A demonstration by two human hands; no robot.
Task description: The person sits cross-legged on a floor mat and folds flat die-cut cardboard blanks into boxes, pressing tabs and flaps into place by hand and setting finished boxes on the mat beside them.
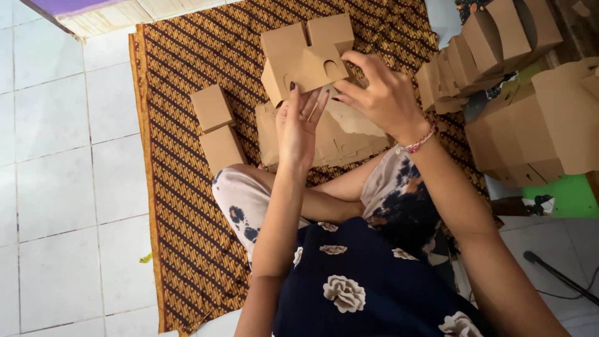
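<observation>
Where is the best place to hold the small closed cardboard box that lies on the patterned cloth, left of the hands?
Probably across its two opposite side walls, coming from above. The closed cardboard box lies flat with its top face up and its left side free; a second box sits close against its near edge.
</observation>
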